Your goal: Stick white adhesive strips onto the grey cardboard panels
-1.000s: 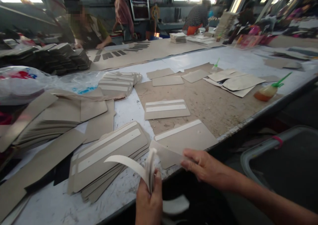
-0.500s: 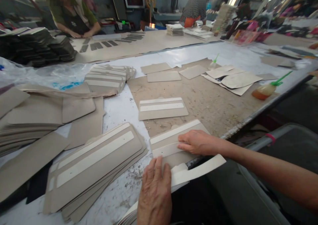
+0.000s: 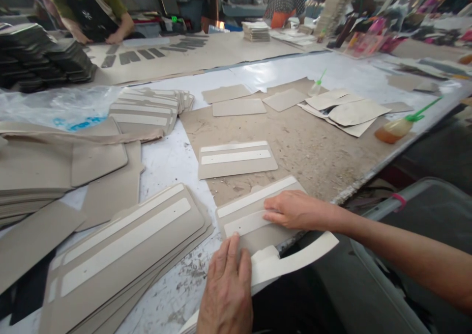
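The right hand (image 3: 295, 210) lies palm down on the card panel (image 3: 254, 238). Its fingers (image 3: 275, 216) are stretched out straight and close together, clamped on nothing; their tips press flat on the right end of the lower white strip (image 3: 245, 222), which runs lengthwise across the panel. The left hand (image 3: 226, 290) rests at the panel's near edge. Its fingers (image 3: 232, 255) are likewise straight and side by side, flat on the grey card, while the palm side bears down on a bunch of loose white strips (image 3: 295, 258) that curves out to the right of the panel, past the bench (image 3: 173, 157) edge.

The panel is grey, with rounded corners, and lies tilted at the rim of the bench. It carries two white strips, a longer one along its far edge and the shorter one under the right hand, roughly parallel.

Just left of the panel lies a fanned stack of like panels (image 3: 125, 245), each with two white strips. Beyond the panel a single striped panel (image 3: 236, 159) lies on a stained brown sheet (image 3: 313, 147). Far to the panel's right a glue bottle (image 3: 396, 127) with a green nozzle lies on its side.
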Available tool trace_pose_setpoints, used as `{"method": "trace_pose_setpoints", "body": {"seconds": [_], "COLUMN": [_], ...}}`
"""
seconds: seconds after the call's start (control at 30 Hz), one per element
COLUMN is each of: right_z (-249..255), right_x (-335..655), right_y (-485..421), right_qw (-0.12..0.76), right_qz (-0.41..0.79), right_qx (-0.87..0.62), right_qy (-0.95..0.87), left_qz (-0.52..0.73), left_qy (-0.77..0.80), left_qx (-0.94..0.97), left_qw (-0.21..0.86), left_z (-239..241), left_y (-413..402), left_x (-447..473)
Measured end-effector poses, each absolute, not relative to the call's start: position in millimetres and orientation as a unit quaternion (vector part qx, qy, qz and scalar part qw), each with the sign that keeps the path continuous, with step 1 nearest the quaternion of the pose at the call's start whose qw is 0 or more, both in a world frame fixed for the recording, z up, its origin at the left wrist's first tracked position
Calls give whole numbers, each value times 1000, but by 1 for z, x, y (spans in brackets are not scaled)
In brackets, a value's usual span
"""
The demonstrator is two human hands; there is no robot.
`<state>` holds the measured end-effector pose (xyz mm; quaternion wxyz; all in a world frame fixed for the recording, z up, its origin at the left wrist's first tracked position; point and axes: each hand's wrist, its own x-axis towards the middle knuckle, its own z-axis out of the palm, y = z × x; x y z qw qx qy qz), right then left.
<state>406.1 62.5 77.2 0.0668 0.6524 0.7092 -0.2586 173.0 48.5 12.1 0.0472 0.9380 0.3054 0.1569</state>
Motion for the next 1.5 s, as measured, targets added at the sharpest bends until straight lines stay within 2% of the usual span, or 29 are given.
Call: {"method": "trace_pose_setpoints", "body": {"seconds": [0.27, 1.1, 1.27, 1.43, 1.5], "right_z": [77, 75, 73, 86, 95], "right_x": [405, 403, 403, 395, 393], "right_y": [64, 66, 66, 62, 52], "right_qw": [73, 90, 97, 111, 88], "right_qz": [-270, -252, -245, -207, -173], "right_qx": [658, 657, 658, 685, 710], "right_qy": [699, 705, 706, 690, 676], "left_qz": [149, 136, 112, 112, 112], "left_qy": [201, 161, 171, 174, 178], "left_qx": [968, 975, 978, 976, 974], "left_qw": [-10, -68, -41, -64, -80], "left_z": [10, 3, 10, 17, 17], "left_y": [64, 68, 73, 76, 77], "left_x": [166, 166, 171, 180, 181]}}
